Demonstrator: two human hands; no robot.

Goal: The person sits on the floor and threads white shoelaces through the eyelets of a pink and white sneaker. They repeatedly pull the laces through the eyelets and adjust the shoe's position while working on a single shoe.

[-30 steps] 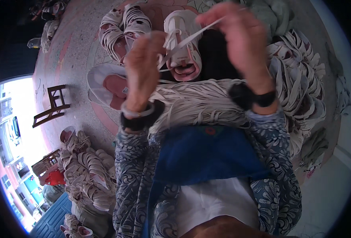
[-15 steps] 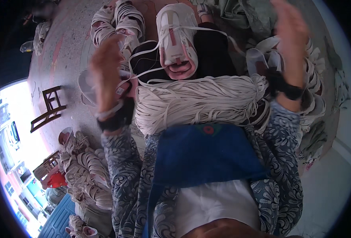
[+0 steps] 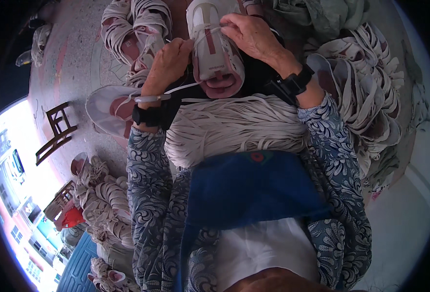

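Note:
A white and pink shoe upper (image 3: pixel 214 63) lies over my dark-clad legs, its heel opening toward me. At its left edge my left hand (image 3: pixel 170 63) is closed, fingertips pinching the white shoelace near the eyelets. Across the upper, my right hand (image 3: pixel 254 39) pinches the lace on the right side, thumb and forefinger together. A stretch of white shoelace (image 3: pixel 210 30) crosses the tongue between the two hands. One loose lace end hangs near my left wrist. A thick bundle of off-white laces (image 3: pixel 234 124) rests across my lap, in front of a blue apron (image 3: pixel 254 194).
Stacked shoe uppers (image 3: pixel 365 82) stand at the right, with others (image 3: pixel 137 34) at the far left. More piled uppers (image 3: pixel 110 204) lie at the near left by a blue crate (image 3: pixel 78 265). A clear-covered upper (image 3: pixel 110 109) sits beside my left wrist. A wooden stool (image 3: pixel 57 131) stands farther left.
Both hands were raised wide apart and blurred. They have come inward to the upper's two sides, and the lace loops that spread left and right are now drawn in.

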